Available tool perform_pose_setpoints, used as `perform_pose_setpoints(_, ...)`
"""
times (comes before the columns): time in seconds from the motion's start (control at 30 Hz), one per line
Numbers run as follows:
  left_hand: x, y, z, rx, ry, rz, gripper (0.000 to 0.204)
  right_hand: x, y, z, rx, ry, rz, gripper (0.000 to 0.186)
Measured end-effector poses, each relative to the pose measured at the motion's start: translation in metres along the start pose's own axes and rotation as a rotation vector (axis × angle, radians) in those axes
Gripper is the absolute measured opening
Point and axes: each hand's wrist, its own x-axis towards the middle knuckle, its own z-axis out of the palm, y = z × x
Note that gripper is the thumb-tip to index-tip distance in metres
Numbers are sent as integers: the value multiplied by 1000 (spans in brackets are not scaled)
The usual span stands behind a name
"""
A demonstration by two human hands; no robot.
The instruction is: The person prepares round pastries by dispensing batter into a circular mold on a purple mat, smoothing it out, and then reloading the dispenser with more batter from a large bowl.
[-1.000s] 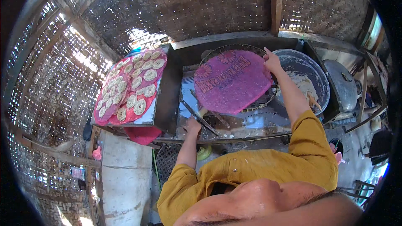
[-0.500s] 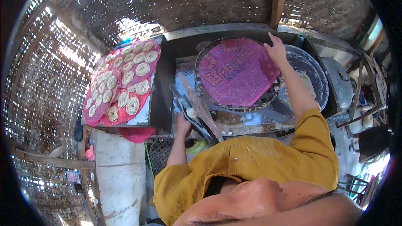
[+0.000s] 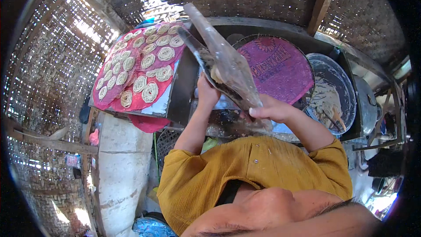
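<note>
Both hands hold a long two-armed wooden press point(image 3: 234, 72), raised at a slant in front of my chest. Its arms spread apart toward the far left and meet at the near end. Pale dough point(image 3: 216, 73) shows between them. My left hand point(image 3: 207, 93) is closed around the lower, darker arm near its middle. My right hand point(image 3: 272, 109) grips the near end, thumb on top; its other fingers are partly hidden. Behind the press, a purple printed cloth point(image 3: 280, 70) covers a round tray, partly hidden by the press.
Coiled noodle-like dough rounds point(image 3: 150, 92) lie on pink cloth point(image 3: 131, 104) over a raised box at left. Right of the tray stands a large basin point(image 3: 351, 105) with pale dough point(image 3: 326, 98) and sticks. A lidded metal pot point(image 3: 365, 101) is beyond. Woven walls surround the bench.
My right hand has left the tray's rim and taken hold of the press's near end. The press has been lifted up from low beside the tray, and the view has shifted slightly.
</note>
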Motion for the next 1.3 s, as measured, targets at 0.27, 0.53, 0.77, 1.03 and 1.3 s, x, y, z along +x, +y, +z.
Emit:
perform_pose_setpoints(0.27,55,52,19,-1236,-695,27,95,-80,8,-41,111,-191,14,89)
perform_pose_setpoints(0.53,54,149,113,-1355,-1069,246,109,-162,8,-70,459,-285,4,114)
perform_pose_setpoints(0.77,83,55,157,-1205,-789,119,79,-179,0,-92,455,-12,106,102)
perform_pose_setpoints(1.03,104,-29,155,-1558,-536,-271,44,-147,9,-104,407,173,248,78)
perform_pose_setpoints(1.3,78,-14,145,-1546,-425,-265,37,-165,3,-98,124,262,341,70)
